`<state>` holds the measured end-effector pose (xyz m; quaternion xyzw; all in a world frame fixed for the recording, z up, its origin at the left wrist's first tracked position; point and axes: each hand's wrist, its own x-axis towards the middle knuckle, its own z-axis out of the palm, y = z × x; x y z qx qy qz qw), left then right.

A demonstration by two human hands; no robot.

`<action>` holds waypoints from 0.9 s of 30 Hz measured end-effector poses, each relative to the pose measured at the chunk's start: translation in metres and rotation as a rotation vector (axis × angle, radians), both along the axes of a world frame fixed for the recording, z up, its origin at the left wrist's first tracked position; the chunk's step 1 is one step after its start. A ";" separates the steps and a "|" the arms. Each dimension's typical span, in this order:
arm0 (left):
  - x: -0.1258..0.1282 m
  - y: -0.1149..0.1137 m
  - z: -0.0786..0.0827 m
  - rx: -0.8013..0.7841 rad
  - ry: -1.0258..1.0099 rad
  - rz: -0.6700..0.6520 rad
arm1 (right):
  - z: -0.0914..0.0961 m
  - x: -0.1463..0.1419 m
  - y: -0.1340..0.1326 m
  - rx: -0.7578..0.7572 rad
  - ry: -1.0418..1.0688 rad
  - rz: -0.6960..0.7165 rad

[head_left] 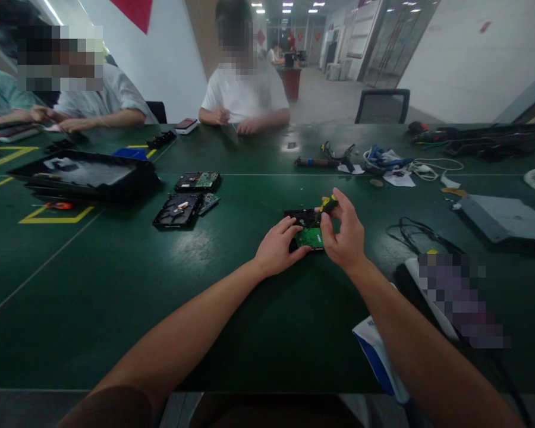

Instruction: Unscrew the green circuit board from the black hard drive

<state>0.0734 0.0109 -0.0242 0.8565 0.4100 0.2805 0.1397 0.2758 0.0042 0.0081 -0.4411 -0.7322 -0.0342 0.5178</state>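
A hard drive (307,229) lies on the green table (160,297) in front of me, its green circuit board (311,238) facing up. My left hand (279,246) rests on its left side, fingers curled over the edge and holding it down. My right hand (345,232) is closed around a small screwdriver with a yellow and black handle (328,205), held upright over the drive's right part. The screwdriver's tip is hidden behind my fingers.
Two more opened drives (178,209) (198,181) lie to the left, beside a black tray (82,175). Tools and cables (383,160) lie at the back right, a grey box (499,217) at the right. Two people sit across the table; a white-blue paper (377,356) lies under my right forearm.
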 end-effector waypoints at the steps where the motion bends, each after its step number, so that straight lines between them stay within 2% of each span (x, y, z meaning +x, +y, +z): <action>1: 0.000 0.000 0.000 0.001 0.001 0.003 | -0.001 0.000 0.000 0.005 0.009 -0.002; 7: -0.001 -0.001 0.001 -0.005 0.003 -0.002 | 0.001 0.000 -0.001 0.071 -0.018 -0.070; 13: 0.000 -0.002 0.004 -0.010 0.008 0.003 | -0.001 0.000 -0.001 0.029 0.016 -0.019; 18: -0.001 -0.002 0.004 0.001 -0.002 -0.003 | 0.000 0.000 -0.001 0.080 -0.019 -0.092; 24: -0.001 -0.003 0.006 -0.014 0.005 -0.001 | -0.001 0.000 -0.001 0.026 0.015 -0.048; 27: 0.000 -0.002 0.004 -0.010 0.005 0.000 | -0.002 0.000 -0.001 0.044 0.013 -0.082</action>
